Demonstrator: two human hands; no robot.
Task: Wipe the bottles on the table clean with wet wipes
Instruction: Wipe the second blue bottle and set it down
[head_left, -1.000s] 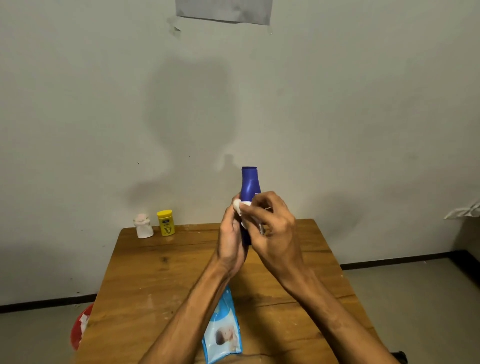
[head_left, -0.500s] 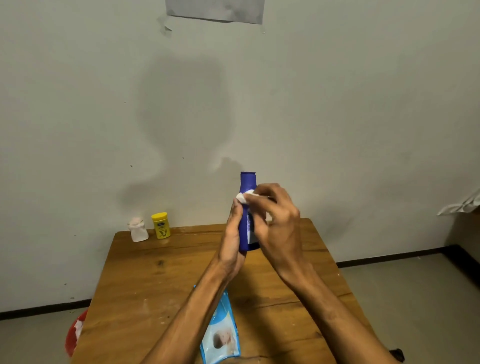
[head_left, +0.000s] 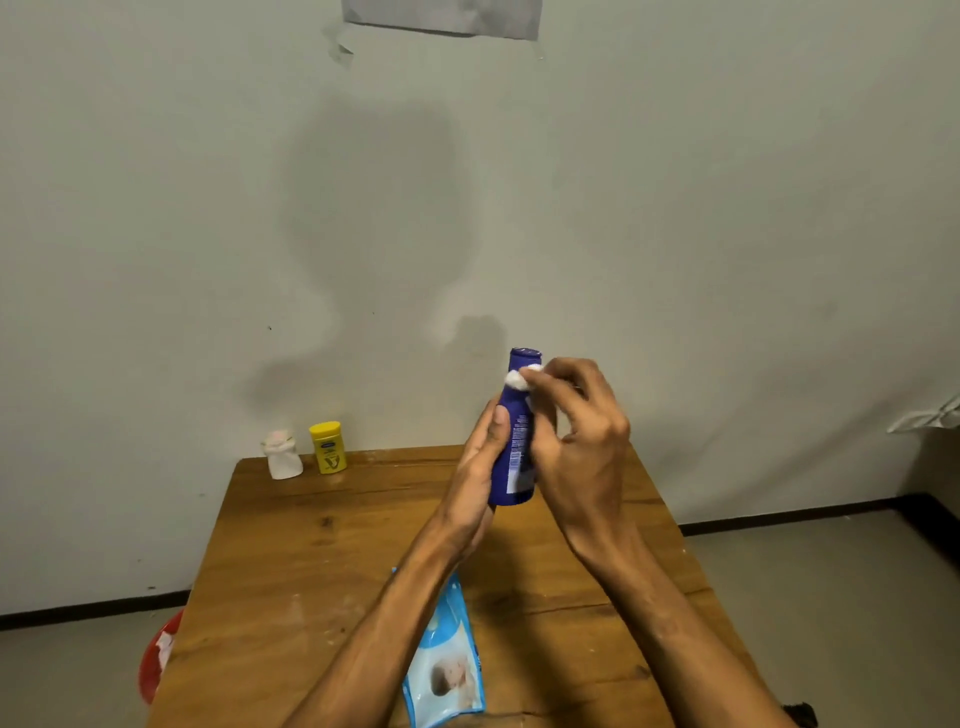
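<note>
I hold a dark blue bottle (head_left: 515, 441) upright above the wooden table (head_left: 291, 561), cap end up. My left hand (head_left: 480, 467) grips its lower body from the left, thumb along the side. My right hand (head_left: 576, 436) pinches a small white wet wipe (head_left: 519, 378) against the bottle's neck, just under the cap. A yellow bottle (head_left: 327, 447) and a small white bottle (head_left: 283, 454) stand side by side at the table's far left corner. The blue wet-wipe pack (head_left: 447, 670) lies flat near the front edge, partly under my left forearm.
A grey wall rises directly behind the table. A red bin (head_left: 156, 660) sits on the floor by the table's left side. Something white (head_left: 930, 415) pokes in at the right edge of the view.
The wipe in my right hand has slid up the blue bottle from its middle to the neck near the cap. My left hand has kept its hold on the bottle.
</note>
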